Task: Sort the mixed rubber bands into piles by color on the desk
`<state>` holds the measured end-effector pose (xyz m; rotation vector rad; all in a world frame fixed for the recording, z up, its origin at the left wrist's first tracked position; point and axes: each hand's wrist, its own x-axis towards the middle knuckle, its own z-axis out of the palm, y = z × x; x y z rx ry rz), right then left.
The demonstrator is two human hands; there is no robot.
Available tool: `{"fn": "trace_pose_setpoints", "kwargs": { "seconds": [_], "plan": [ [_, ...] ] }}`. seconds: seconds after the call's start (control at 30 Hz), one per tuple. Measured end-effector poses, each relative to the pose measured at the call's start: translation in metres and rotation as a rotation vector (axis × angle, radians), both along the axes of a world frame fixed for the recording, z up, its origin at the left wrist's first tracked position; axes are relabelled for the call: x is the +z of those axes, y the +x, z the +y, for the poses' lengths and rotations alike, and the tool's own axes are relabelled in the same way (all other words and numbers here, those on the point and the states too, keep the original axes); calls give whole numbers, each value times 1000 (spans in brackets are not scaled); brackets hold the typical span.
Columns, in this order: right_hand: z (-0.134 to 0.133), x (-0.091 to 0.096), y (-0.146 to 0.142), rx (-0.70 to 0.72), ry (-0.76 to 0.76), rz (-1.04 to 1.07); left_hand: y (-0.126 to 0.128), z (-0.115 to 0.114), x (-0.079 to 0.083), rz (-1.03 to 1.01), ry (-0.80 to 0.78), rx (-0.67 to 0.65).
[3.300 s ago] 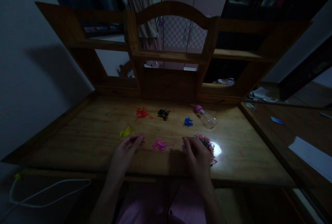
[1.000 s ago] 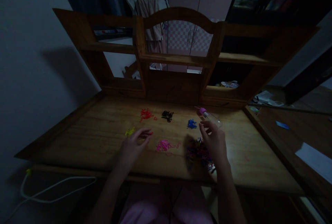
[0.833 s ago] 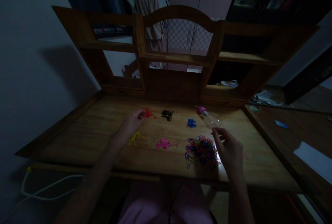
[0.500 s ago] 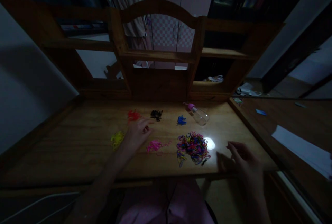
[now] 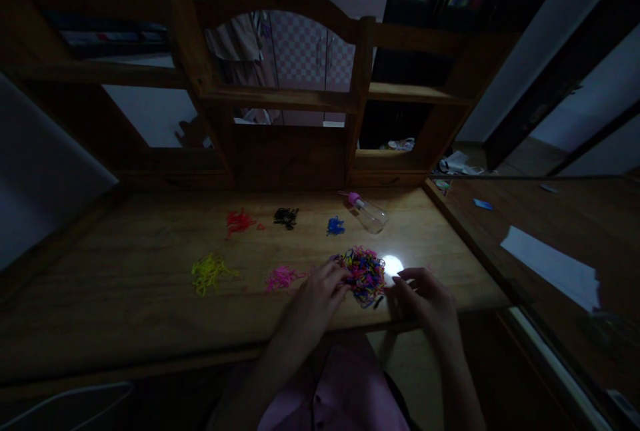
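Note:
A mixed heap of coloured rubber bands (image 5: 367, 268) lies near the front edge of the wooden desk (image 5: 125, 298). My left hand (image 5: 320, 294) reaches in from the left, its fingers stretched out and their tips touching the heap's left edge. My right hand (image 5: 423, 292) rests just right of the heap with its fingers loosely bent and apart, holding nothing that I can see. Sorted small piles lie further left and back: yellow (image 5: 207, 271), pink (image 5: 281, 278), red (image 5: 239, 221), black (image 5: 286, 216) and blue (image 5: 335, 225).
A clear small bottle with a pink cap (image 5: 369, 213) lies on its side behind the heap. A bright light spot (image 5: 393, 263) shines on the desk beside it. A wooden hutch with shelves (image 5: 280, 98) stands along the back. Papers (image 5: 550, 264) lie on a surface to the right.
My left hand came back from the red pile, moving right to the mixed heap. My right hand moved from the desk's right front edge in to the heap. The view shifted right.

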<state>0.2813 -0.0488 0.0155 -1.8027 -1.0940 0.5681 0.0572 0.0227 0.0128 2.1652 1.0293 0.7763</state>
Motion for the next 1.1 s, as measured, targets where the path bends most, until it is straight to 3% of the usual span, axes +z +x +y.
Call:
{"fn": "trace_pose_setpoints", "kwargs": {
  "seconds": [0.27, 0.43, 0.73, 0.93, 1.1],
  "plan": [
    [-3, -5, -2, 17, 25, -51, 17, 7, -13, 41, 17, -4],
    [3, -11, 0, 16, 51, -15, 15, 7, -10, 6, 15, -2],
    [35, -10, -12, 200, 138, -250, 5, 5, 2, -49, -49, 36],
    [38, -15, -14, 188, 140, -316, 0, 4, 0, -59, -28, 56],
    [37, -17, -12, 162, 172, -237, -1, 4, -1, -37, 8, 64]
  ]
}}
